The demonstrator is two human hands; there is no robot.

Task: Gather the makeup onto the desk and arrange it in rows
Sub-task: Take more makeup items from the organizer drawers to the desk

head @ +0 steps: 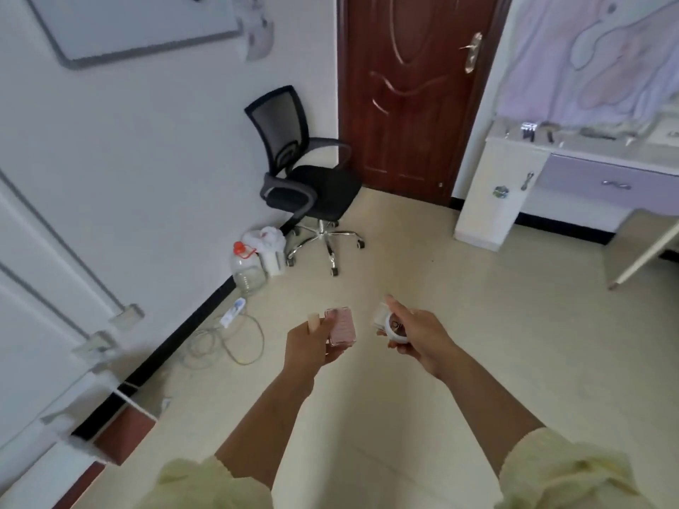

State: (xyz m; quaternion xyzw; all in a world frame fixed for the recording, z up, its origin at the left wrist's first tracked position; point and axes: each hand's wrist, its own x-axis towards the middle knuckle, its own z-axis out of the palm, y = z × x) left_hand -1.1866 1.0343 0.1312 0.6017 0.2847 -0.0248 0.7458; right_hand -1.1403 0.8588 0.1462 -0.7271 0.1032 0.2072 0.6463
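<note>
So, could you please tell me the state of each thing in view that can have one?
pink palette: looks closed, gripped by the left hand
round white compact: gripped by the right hand
door: shut
purple drawer: shut
office chair: upright, unoccupied
water jug: upright, red cap on

— How are they looking?
— I'm gripping a glossy pink plastic case [341, 326] in my left hand [308, 343], a smooth white plastic compact [393, 326] in my right hand [422, 332].
— The door [415, 86]?
— Shining, varnished wood.
</note>
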